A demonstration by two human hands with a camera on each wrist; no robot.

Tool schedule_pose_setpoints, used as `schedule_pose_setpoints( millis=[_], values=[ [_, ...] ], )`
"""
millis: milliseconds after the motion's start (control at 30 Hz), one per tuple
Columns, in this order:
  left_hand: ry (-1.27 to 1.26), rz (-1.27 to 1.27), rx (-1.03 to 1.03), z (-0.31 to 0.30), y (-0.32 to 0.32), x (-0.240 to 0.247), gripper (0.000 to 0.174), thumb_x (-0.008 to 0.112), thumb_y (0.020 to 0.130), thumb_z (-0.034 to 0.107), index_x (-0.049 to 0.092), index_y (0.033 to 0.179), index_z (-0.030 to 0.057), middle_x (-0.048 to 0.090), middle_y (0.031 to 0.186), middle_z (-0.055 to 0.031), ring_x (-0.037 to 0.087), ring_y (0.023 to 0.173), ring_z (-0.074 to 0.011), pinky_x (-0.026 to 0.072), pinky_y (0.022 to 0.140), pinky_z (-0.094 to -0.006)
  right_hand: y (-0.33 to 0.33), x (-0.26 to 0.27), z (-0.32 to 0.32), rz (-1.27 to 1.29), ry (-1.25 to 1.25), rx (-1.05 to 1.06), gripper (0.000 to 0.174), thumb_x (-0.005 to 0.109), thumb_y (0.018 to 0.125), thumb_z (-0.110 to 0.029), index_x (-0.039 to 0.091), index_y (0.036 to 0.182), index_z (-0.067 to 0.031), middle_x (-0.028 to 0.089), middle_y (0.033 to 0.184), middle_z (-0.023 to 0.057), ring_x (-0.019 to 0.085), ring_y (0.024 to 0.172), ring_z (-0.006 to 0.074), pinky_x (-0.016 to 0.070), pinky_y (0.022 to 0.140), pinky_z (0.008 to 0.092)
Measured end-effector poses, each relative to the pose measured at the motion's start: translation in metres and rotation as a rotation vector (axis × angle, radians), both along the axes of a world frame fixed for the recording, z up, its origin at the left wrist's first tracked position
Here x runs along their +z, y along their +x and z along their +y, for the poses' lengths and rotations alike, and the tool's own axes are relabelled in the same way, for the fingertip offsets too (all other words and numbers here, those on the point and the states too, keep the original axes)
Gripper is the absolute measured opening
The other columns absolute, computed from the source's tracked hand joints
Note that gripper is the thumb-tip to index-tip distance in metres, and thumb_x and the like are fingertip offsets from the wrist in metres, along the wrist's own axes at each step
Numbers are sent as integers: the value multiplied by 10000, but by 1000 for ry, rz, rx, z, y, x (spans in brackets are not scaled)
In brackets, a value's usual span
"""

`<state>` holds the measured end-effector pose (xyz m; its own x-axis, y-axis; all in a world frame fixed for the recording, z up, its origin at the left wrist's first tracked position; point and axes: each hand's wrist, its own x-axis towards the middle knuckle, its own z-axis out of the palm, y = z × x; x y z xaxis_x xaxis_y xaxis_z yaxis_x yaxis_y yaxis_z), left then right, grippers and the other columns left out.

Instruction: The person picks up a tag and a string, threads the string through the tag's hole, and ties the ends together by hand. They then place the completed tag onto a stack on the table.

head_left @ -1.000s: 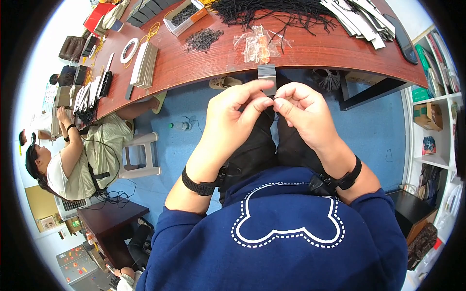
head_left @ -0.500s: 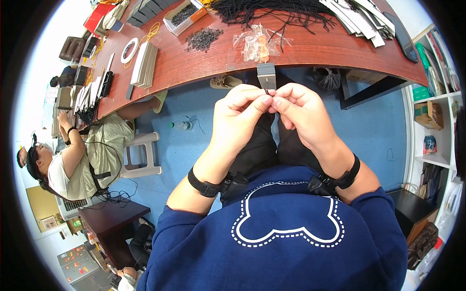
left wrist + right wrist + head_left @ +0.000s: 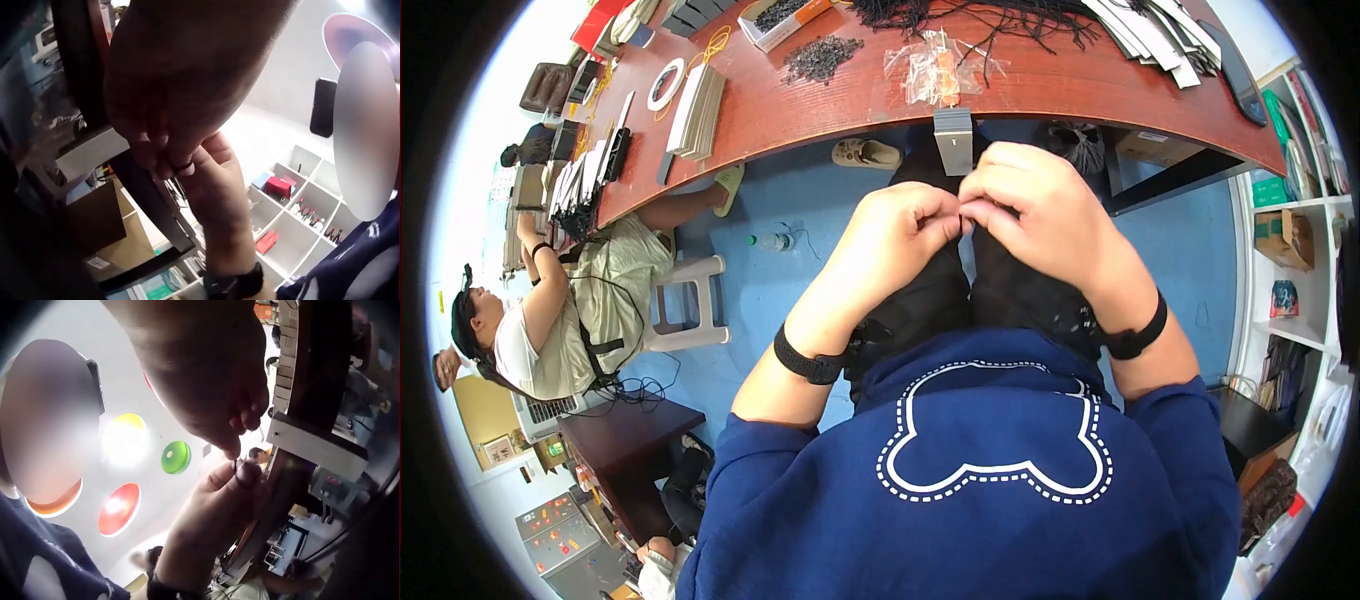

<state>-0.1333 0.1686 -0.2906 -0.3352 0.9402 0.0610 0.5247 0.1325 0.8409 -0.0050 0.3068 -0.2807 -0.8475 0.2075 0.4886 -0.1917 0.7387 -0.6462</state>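
Two hands, left hand point(image 3: 898, 240) and right hand point(image 3: 1045, 220), were held fingertip to fingertip.
A dark strand point(image 3: 182, 167) was pinched between them, seemingly for fine control; beyond, a grey box point(image 3: 953, 150) was set at the table point(image 3: 785, 112) edge, perhaps for easy reach.
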Motion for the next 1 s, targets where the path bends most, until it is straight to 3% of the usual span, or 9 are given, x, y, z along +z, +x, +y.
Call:
schedule_pose_setpoints(
  millis=[67,200,333,600,767,867,900,967,1000],
  values=[
    [-81,-346,-113,-1,1,1,57,616,811,17,634,846,-24,648,787,-55,600,743,-108,478,699,-236,-2,-1,-3,-80,-421,67,112,581,721,45,533,785,-32,505,725,72,530,653,160,451,583,290],
    [-59,-704,-113,-5,-6,7,79,639,813,60,640,825,-19,651,764,-56,600,727,-104,480,702,-235,-1,-27,1,45,-713,283,141,611,716,69,583,808,-35,481,725,-7,473,653,87,400,582,197],
    [-111,-614,-107,-5,-10,9,79,640,811,60,639,819,-19,651,752,-56,600,721,-105,483,697,-237,2,-31,-1,87,-525,159,138,719,686,-34,719,815,-83,465,688,-10,461,646,86,382,563,215],
    [-304,-409,-160,-2,-17,14,88,655,799,67,641,796,-19,649,728,-44,588,680,-81,478,661,-214,4,-34,-11,47,-585,133,113,717,686,-30,716,791,-71,479,669,-7,452,626,88,374,558,216],
    [-320,-569,-263,-5,-20,11,61,620,816,40,617,801,-20,639,750,-33,576,698,-72,469,661,-210,6,-36,-11,-92,-629,220,96,678,724,-3,697,802,-56,498,676,-9,467,637,85,380,571,209],
    [-292,-656,-315,-4,-22,9,52,595,823,34,587,793,-8,621,765,-24,563,704,-64,460,656,-206,2,-50,-23,-50,-1288,412,56,597,820,-13,600,875,-3,569,777,1,464,594,67,390,563,200],
    [-290,-636,-326,-4,-22,8,50,584,825,36,571,793,0,609,770,-20,556,703,-59,455,651,-204,1,-51,-25,-51,-1289,413,56,597,820,-13,600,875,-3,569,777,1,464,594,67,390,563,200],
    [-238,-624,-229,-3,-18,6,51,586,822,44,563,796,6,601,762,-16,551,692,-58,452,642,-203,0,-53,-27,-17,-1721,263,57,581,838,-22,577,888,5,586,817,24,439,562,64,382,540,204],
    [-187,-610,-137,-2,-16,5,54,587,819,52,556,799,13,592,755,-13,546,680,-58,449,633,-202,-2,-53,-26,-31,-1632,213,56,611,819,-40,599,858,-1,561,767,5,434,567,63,363,517,215]
  ],
)
